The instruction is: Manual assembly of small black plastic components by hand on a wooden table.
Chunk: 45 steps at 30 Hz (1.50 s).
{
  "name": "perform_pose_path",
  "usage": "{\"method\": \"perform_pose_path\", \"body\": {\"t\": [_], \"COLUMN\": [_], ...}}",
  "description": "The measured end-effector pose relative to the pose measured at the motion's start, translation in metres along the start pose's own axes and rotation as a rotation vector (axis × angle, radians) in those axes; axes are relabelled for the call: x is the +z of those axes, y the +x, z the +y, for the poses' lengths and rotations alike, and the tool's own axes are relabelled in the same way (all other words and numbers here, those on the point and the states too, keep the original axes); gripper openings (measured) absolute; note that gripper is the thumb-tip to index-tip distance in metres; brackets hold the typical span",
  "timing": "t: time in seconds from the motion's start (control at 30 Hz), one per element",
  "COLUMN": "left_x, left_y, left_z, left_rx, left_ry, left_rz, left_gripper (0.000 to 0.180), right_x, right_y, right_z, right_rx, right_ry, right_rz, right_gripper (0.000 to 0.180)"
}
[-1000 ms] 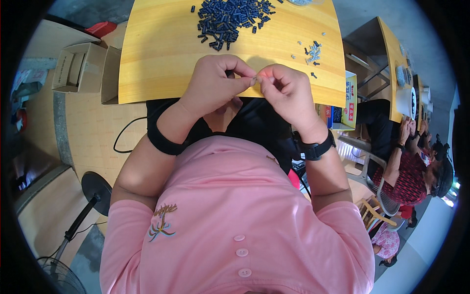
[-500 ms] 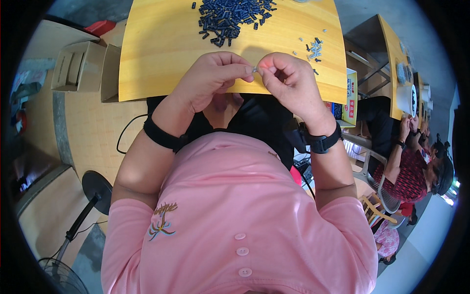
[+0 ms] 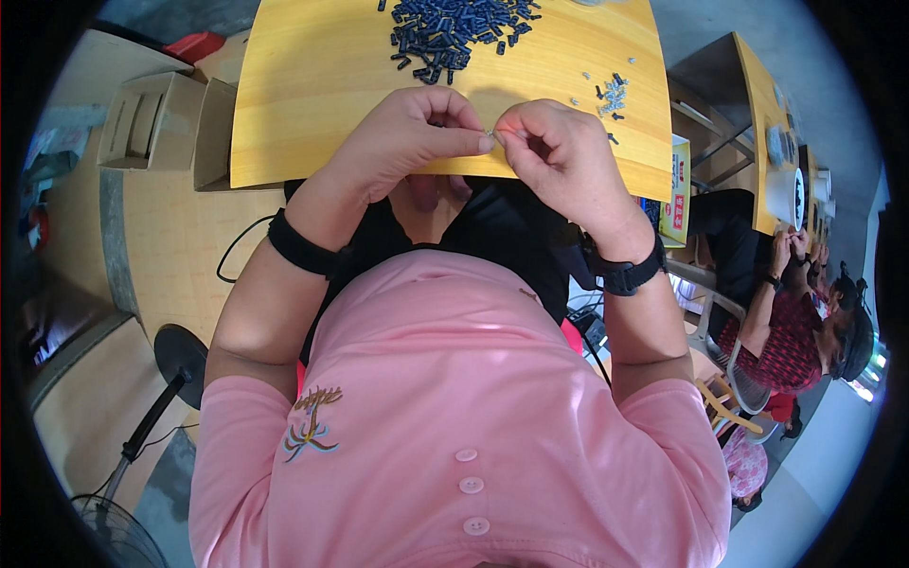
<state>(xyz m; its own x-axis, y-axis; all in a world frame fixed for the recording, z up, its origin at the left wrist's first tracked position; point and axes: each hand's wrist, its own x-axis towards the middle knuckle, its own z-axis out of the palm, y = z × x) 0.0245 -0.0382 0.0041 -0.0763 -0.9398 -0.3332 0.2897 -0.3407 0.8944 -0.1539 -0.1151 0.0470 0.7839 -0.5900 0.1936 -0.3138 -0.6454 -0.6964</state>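
Observation:
Above the near edge of the yellow table, my left hand and my right hand meet fingertip to fingertip. Each pinches with thumb and forefinger at a tiny pale piece; its shape is mostly hidden by the fingertips. Beyond my hands lies a heap of small black oblong plastic parts. To the right of it is a smaller cluster of tiny clear pieces, with a few little black parts mixed in.
The yellow tabletop ends just in front of my lap. A printed carton with dark parts stands by its right side. Cardboard boxes are at the left, above a fan. Another person sits at a table on the right.
My left hand has risen slightly and its wrist has shifted a little left. Both hands still pinch at the same spot. The view has moved slightly.

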Motion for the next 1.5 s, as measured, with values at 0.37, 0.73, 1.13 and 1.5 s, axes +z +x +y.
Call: {"method": "perform_pose_path", "body": {"t": [0.37, 0.73, 1.13, 1.5], "left_x": [0.004, 0.006, 0.012, 0.021], "left_y": [-0.007, -0.004, -0.008, -0.014], "left_z": [0.004, -0.009, -0.001, -0.003], "left_rx": [-0.011, 0.01, 0.02, -0.011], "left_ry": [0.069, -0.128, -0.309, -0.445], "left_rz": [0.022, 0.029, 0.026, 0.062], "left_gripper": [0.016, 0.016, 0.022, 0.009], "right_x": [-0.001, 0.012, 0.016, 0.012], "right_y": [-0.001, -0.007, -0.008, -0.013], "right_z": [-0.005, 0.002, -0.001, -0.003], "right_rx": [0.067, 0.536, 0.396, 0.322], "right_ry": [0.052, 0.692, 0.743, 0.66], "right_rz": [-0.041, -0.033, 0.064, 0.109], "right_gripper": [0.003, 0.012, 0.009, 0.009]}}
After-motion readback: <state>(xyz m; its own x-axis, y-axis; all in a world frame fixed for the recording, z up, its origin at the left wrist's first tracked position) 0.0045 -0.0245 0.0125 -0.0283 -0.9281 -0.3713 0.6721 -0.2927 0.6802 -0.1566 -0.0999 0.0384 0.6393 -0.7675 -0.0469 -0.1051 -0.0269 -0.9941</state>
